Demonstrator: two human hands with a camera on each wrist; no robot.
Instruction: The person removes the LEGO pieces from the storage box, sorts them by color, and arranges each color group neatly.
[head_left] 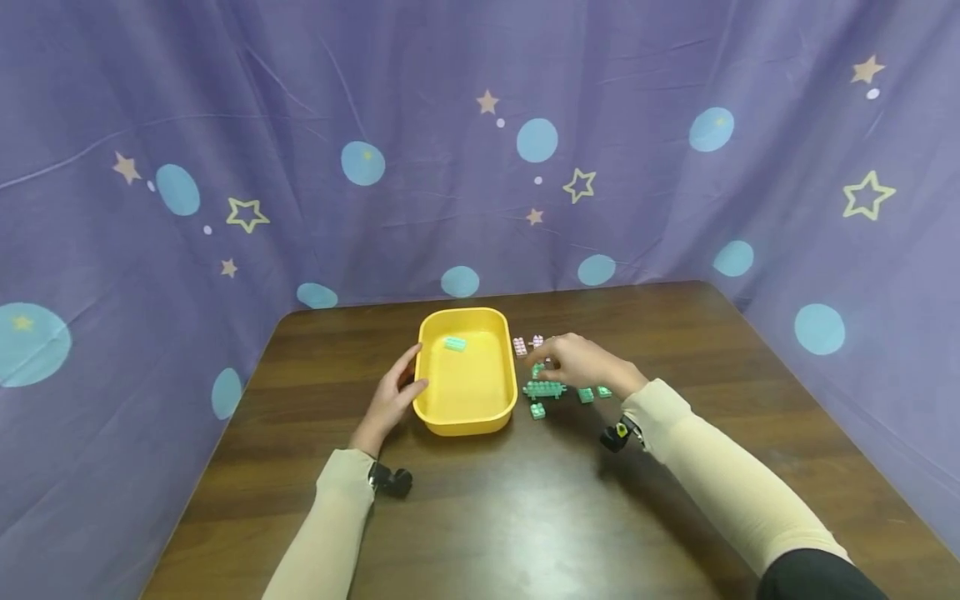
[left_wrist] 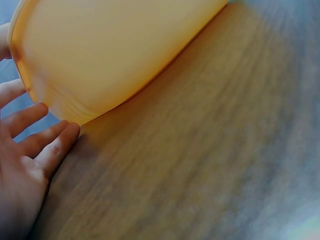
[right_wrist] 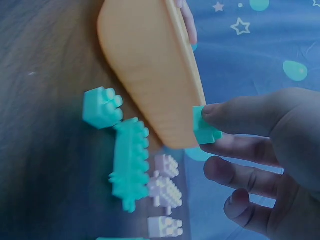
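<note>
A yellow bin (head_left: 465,427) sits on the table with one green building block (head_left: 454,343) inside. At the bin's left wall is my left hand (head_left: 392,400), its fairly straight fingers touching the outside in the left wrist view. Right of the bin, my right hand (head_left: 581,364) pinches a small green building block (right_wrist: 204,125) between thumb and index finger, above the table. Below that hand lie a long green block piece (right_wrist: 131,162) and a small green block (right_wrist: 102,107). Pink blocks (right_wrist: 165,192) are beside them, partly hidden by the hand in the head view.
Two more green blocks (head_left: 585,395) lie under the right wrist. The brown wooden table (head_left: 480,517) ends at a purple curtain (head_left: 450,225) with stars and blue spots. A small black camera (head_left: 392,481) is strapped to the left wrist.
</note>
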